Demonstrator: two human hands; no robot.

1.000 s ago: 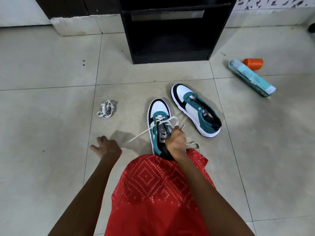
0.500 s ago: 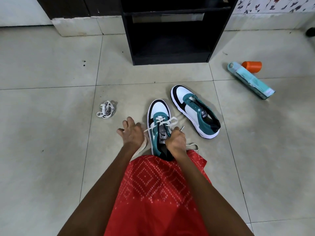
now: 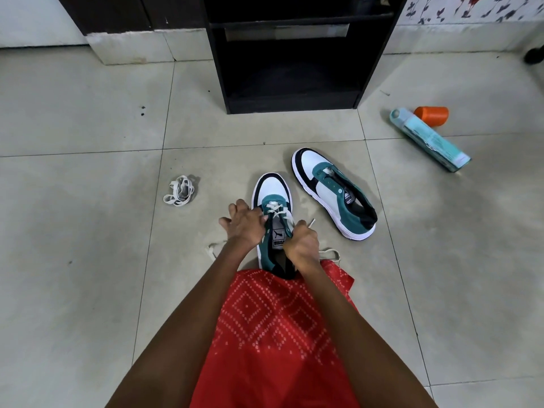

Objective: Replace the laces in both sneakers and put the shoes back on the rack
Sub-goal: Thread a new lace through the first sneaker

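Note:
The near teal, white and black sneaker (image 3: 272, 187) stands on the floor, toe pointing away, its heel against my red garment. A white lace (image 3: 276, 212) is crossed through its front eyelets. My left hand (image 3: 243, 223) curls its fingers over the shoe's left side at those eyelets. Slack lace lies on the floor under that wrist. My right hand (image 3: 301, 244) grips the lace's other end in a fist, and the tip sticks out above it. The second sneaker (image 3: 332, 195) lies unlaced to the right. The black shoe rack (image 3: 294, 54) stands beyond.
A bundled white lace (image 3: 179, 191) lies on the tiles to the left. A teal spray can (image 3: 429, 139) and an orange cap (image 3: 431, 115) lie at the far right. My red garment (image 3: 279, 334) covers the floor below the hands.
My left hand, stretched out left pulling the lace taut a second ago, has come back to the shoe's left side. The lace on that side has gone slack. My right hand has stayed put.

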